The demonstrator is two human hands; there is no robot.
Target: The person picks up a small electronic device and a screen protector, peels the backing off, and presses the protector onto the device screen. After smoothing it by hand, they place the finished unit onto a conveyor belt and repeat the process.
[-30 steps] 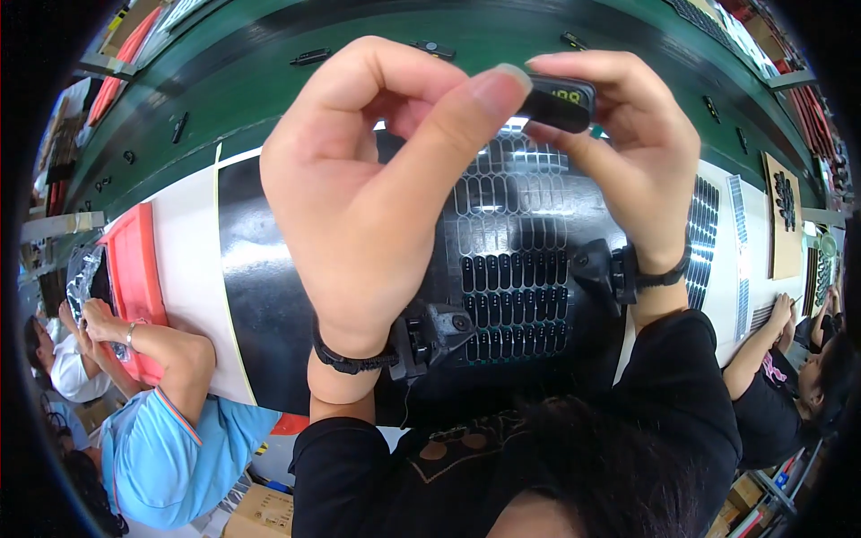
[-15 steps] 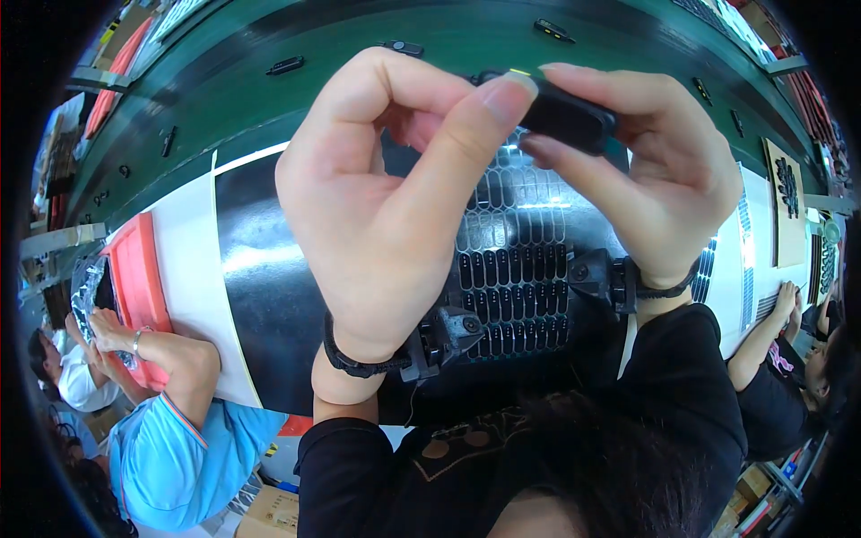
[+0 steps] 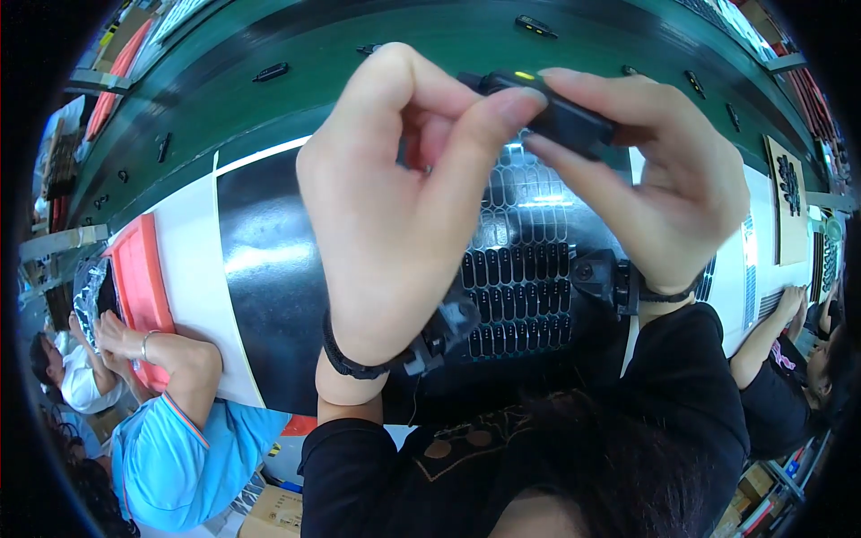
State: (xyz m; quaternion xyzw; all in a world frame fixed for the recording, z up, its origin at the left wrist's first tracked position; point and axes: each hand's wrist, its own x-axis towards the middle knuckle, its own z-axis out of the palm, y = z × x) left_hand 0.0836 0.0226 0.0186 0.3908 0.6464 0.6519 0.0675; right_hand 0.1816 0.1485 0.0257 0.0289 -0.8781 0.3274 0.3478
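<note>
Both my hands are raised close to the camera, above the bench. My right hand [image 3: 664, 193] pinches a small black oblong part [image 3: 560, 112] with a tiny green-yellow mark on its top. My left hand [image 3: 404, 206] meets it from the left, with thumb and forefinger tips on the part's near end. Each wrist wears a black strap with a small black device. Below the hands lies a black tray [image 3: 525, 278] with rows of small black oblong parts on a black mat [image 3: 269, 278].
A green conveyor belt [image 3: 269, 45] runs across the top with scattered small black parts. A person in a blue shirt [image 3: 179, 448] works at the left beside a red tray [image 3: 143, 278]. Another person's arm [image 3: 771, 332] reaches in at the right.
Both hands have risen and shifted slightly right with the black part; the part has tilted and the left fingertips have closed further over its end.
</note>
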